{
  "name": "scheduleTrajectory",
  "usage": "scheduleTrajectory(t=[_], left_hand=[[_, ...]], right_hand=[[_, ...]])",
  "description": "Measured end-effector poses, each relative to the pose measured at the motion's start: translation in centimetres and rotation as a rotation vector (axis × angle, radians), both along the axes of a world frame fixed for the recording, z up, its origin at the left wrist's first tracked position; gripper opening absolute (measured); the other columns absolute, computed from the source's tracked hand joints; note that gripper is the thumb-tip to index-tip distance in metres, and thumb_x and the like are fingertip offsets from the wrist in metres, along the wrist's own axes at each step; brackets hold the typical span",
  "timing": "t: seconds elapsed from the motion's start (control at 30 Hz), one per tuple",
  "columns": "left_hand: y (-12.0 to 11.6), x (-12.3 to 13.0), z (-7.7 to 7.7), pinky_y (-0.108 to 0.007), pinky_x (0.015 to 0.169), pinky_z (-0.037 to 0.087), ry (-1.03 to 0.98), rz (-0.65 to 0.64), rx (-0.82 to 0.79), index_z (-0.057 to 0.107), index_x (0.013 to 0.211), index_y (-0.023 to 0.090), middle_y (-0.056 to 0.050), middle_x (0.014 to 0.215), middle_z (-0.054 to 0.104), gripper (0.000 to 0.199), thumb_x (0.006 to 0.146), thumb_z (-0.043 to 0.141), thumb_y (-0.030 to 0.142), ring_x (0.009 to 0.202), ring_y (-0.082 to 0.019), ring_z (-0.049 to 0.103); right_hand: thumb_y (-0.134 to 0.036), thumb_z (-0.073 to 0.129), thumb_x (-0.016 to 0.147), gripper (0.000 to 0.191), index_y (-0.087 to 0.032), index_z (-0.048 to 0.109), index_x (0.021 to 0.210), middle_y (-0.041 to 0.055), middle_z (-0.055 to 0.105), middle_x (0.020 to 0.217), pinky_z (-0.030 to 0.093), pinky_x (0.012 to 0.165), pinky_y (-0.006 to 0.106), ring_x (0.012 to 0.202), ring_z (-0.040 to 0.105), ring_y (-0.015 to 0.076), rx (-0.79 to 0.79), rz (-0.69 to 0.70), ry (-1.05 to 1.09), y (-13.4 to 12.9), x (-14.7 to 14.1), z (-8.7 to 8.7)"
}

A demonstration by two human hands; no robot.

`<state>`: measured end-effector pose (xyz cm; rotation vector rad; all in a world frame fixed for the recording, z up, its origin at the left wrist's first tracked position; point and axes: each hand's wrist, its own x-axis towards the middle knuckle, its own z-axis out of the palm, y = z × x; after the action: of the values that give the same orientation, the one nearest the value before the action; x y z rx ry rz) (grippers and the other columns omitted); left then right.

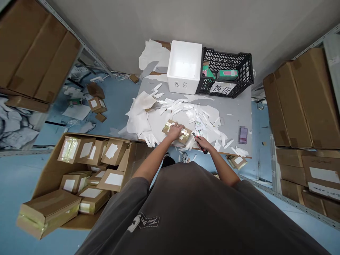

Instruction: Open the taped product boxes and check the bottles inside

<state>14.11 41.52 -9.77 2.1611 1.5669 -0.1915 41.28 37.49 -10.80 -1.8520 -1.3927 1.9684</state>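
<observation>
A small brown cardboard box (pixel 168 126) with shiny yellowish tape lies near the front edge of the grey table (pixel 233 117). My left hand (pixel 175 131) rests on top of this box, its fingers spread over it. In my right hand (pixel 203 142) is a cutter with a red and black handle (pixel 204 151), its tip pointing at the right end of the box. Torn white paper scraps (pixel 175 105) lie around and behind both hands.
A white foam box (pixel 183 86) and a black crate (pixel 225 58) with green boxes stand at the table's back. At the lower left, a large carton (pixel 47 170) holds several brown boxes. Shelves with cartons (pixel 300 102) flank both sides. A blurred purple object (pixel 243 135) lies at the table's right.
</observation>
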Motion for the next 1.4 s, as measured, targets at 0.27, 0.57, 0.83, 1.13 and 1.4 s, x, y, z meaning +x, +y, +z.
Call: scheduleTrajectory(t=[0.27, 0.57, 0.83, 1.13, 1.4], left_hand=[[2.2, -0.4, -2.5, -0.067, 0.136, 0.017, -0.062, -0.025, -0.032, 0.049, 0.168, 0.023, -0.019, 0.182, 0.03, 0.08, 0.097, 0.077, 0.046, 0.171, -0.046, 0.015], [3.5, -2.2, -3.1, -0.067, 0.137, 0.015, -0.06, -0.166, -0.122, 0.049, 0.169, 0.027, -0.013, 0.18, 0.038, 0.082, 0.093, 0.079, 0.036, 0.171, -0.044, 0.018], [3.1, -2.7, -5.2, -0.063, 0.137, 0.02, -0.098, -0.177, 0.007, 0.051, 0.167, 0.026, -0.014, 0.177, 0.043, 0.074, 0.099, 0.076, 0.043, 0.169, -0.042, 0.027], [-0.6, -1.7, -7.1, -0.063, 0.138, 0.017, -0.298, 0.036, 0.193, 0.063, 0.157, 0.024, -0.016, 0.165, 0.059, 0.051, 0.11, 0.053, 0.039, 0.163, -0.039, 0.04], [-2.1, -1.1, -7.2, -0.065, 0.138, 0.016, -0.389, 0.162, 0.207, 0.065, 0.156, 0.022, -0.017, 0.165, 0.059, 0.051, 0.11, 0.053, 0.04, 0.163, -0.039, 0.042]], right_hand=[[-0.056, 0.036, 0.113, 0.043, -0.027, 0.053, 0.087, -0.0006, 0.06, 0.07, 0.044, 0.06, 0.026, 0.068, 0.059, 0.0204, 0.19, 0.034, -0.169, -0.7, -0.9, -0.3], [-0.057, 0.035, 0.112, 0.042, -0.026, 0.061, 0.1, -0.0012, 0.063, 0.076, 0.044, 0.068, 0.026, 0.074, 0.062, 0.0207, 0.188, -0.057, -0.184, -1.8, -2.4, -0.9], [-0.057, 0.049, 0.108, 0.039, -0.028, 0.069, 0.124, 0.0001, 0.07, 0.087, 0.046, 0.074, 0.029, 0.085, 0.068, 0.0235, 0.32, 0.112, -0.279, -2.1, -2.2, 0.1], [-0.049, 0.051, 0.113, 0.035, -0.026, 0.067, 0.134, 0.0105, 0.075, 0.128, 0.048, 0.085, 0.033, 0.108, 0.07, 0.029, 0.489, 0.413, -0.49, -0.9, -3.4, 0.6], [-0.052, 0.046, 0.116, 0.037, -0.021, 0.058, 0.134, 0.0174, 0.075, 0.125, 0.047, 0.09, 0.037, 0.106, 0.072, 0.0323, 0.457, 0.393, -0.694, -0.6, -3.2, 0.5]])
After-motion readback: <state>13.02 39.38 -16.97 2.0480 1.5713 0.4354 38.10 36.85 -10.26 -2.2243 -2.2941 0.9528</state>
